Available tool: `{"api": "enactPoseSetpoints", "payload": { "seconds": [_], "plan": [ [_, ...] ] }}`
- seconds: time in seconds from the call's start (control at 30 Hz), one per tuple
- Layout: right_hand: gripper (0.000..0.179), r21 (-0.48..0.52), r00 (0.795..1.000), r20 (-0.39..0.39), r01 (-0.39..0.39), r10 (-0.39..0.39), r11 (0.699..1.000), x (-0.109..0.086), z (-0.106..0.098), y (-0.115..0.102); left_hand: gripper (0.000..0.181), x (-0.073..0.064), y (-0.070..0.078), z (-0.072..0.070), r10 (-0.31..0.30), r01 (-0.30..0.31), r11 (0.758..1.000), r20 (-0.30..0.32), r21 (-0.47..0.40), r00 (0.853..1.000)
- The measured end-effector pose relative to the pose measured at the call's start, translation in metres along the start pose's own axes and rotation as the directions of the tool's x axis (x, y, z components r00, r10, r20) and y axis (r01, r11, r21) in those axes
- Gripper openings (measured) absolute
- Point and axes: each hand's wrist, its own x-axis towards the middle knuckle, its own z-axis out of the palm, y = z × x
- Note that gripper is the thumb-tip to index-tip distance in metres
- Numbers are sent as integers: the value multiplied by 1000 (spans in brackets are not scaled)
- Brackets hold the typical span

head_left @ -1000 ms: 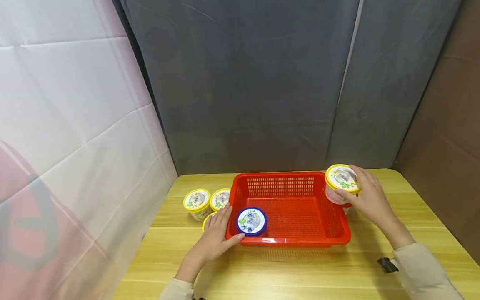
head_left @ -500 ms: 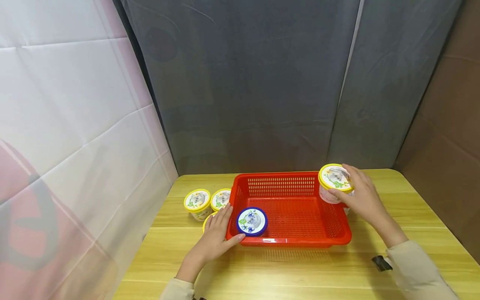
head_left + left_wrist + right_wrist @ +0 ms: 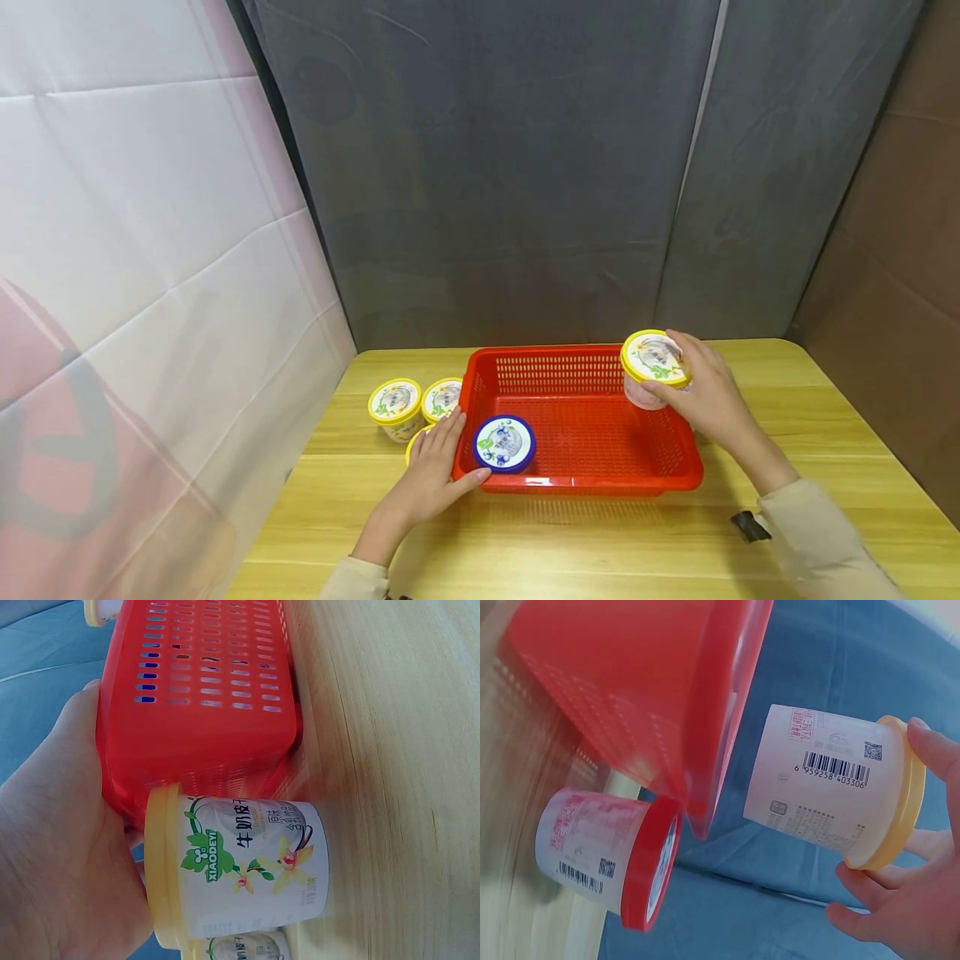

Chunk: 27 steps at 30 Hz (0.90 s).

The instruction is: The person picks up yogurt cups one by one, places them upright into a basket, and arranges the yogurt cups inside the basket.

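- Presently the right hand (image 3: 701, 387) grips a yellow-lidded tub (image 3: 821, 780) by the edge of its lid, thumb on one side and fingers on the other.
- That tub is held above the right end of the red basket (image 3: 577, 482), toward its back corner; the right wrist view shows it apart from the rim.
- The left hand (image 3: 427, 479) rests at the basket's front-left corner, fingers fairly straight against the left side and thumb on the front rim.
- Inside that same corner sits a blue-lidded tub (image 3: 504, 444), close to the left thumb.
- Three tubs with yellow lids (image 3: 394, 400) stand on the table (image 3: 555, 550) by the basket's left end, the nearest partly covered by the left hand.
- Outside the basket's right end, a red-lidded tub (image 3: 604, 855) stands on the table.
- Grey cloth (image 3: 495, 167) hangs along the table's back edge.
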Motion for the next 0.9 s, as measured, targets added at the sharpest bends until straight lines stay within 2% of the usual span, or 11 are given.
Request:
{"api": "enactPoseSetpoints", "payload": {
  "seconds": [0.2, 0.4, 0.9],
  "plan": [
    [81, -9, 1000, -2, 22, -22, 1000, 1, 7, -2, 97, 0, 0, 0, -1, 1, 1000, 4, 0, 1000],
    [81, -9, 1000, 18, 12, -12, 1000, -1, 11, -6, 97, 0, 0, 0, -11, 11, 1000, 19, -2, 1000],
    [82, 9, 998, 68, 17, -18, 1000, -2, 24, -12, 96, 1, -1, 1, 4, -4, 1000, 3, -6, 1000]
  ]
}}
